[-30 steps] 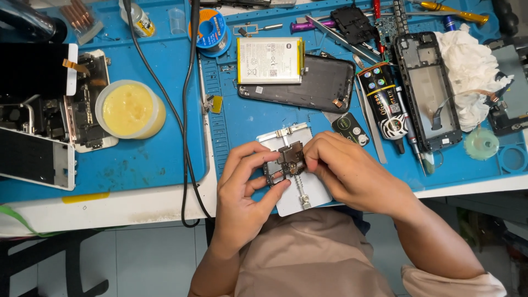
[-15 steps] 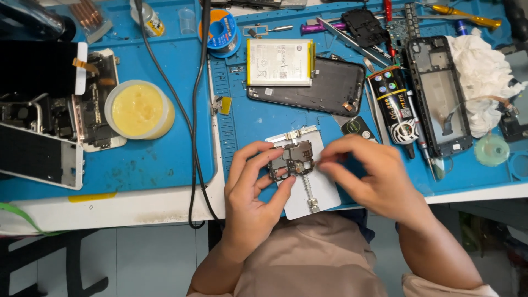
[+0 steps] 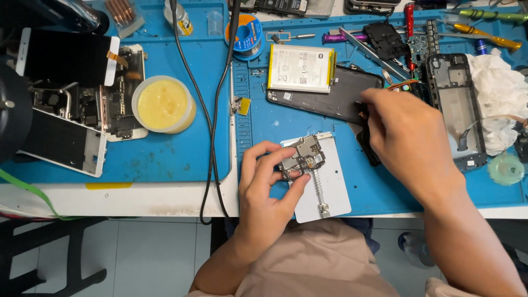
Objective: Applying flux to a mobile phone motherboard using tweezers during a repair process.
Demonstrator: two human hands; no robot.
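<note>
Blue repair mat: left hand pinches circuit board; right hand's grip unclear.

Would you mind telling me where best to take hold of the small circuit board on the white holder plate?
Probably by its bare right edge, coming from the right: the circuit board lies flat on the holder plate, and the left hand already pinches its left side.

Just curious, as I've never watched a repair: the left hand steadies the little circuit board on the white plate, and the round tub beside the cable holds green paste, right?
Not quite. The head view shows yellow paste in the tub, not green. The left hand does steady the circuit board on the white plate.
</note>
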